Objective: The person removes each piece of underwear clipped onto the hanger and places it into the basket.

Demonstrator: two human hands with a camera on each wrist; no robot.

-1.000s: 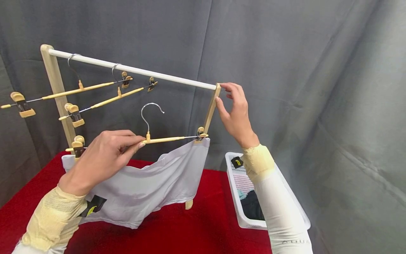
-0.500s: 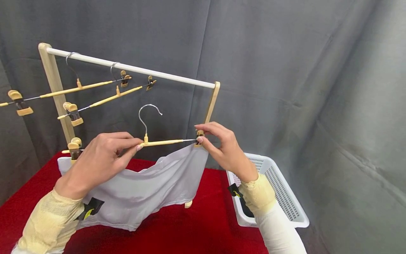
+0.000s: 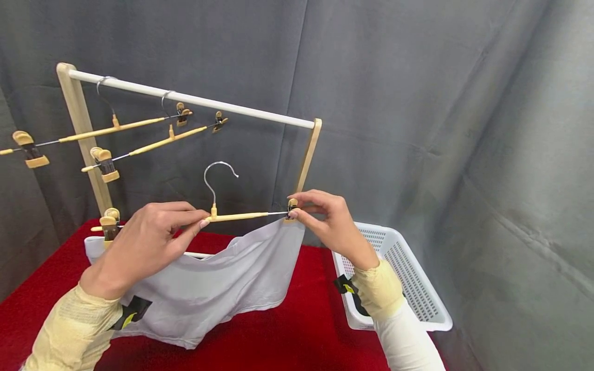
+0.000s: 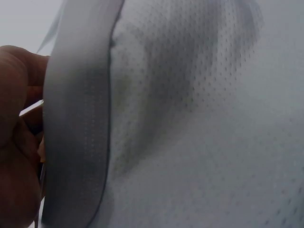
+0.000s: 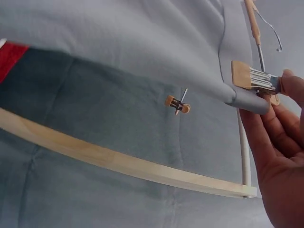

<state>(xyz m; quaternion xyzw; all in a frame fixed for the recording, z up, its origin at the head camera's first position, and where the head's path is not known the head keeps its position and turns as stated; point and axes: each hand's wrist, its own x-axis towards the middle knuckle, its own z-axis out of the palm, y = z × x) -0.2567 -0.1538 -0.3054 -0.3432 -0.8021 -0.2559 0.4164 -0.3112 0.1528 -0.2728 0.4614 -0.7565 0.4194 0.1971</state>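
Note:
My left hand (image 3: 144, 245) pinches the yellow bar of a clip hanger (image 3: 241, 217) close to the base of its metal hook. Thumb and fingers of my right hand (image 3: 331, 221) pinch the clip (image 3: 292, 208) at the hanger's right end. From both end clips hangs a light grey garment (image 3: 246, 273), its top edge sagging between them. The right wrist view shows that clip (image 5: 241, 75) biting the band at the garment's corner. Perforated cloth (image 4: 213, 118) fills most of the left wrist view. The left clip (image 3: 110, 229) is partly behind my left hand.
A small wooden rack with a white rail (image 3: 241, 110) stands behind my hands. Two clip hangers (image 3: 111, 131) hang on it at the left. A white basket (image 3: 419, 278) with dark cloth inside sits at the right on the red table cover (image 3: 297, 330).
My right hand has come down from the rack's right top corner to the hanger's right clip and pinched it. The left hand has lowered the hanger and garment slightly.

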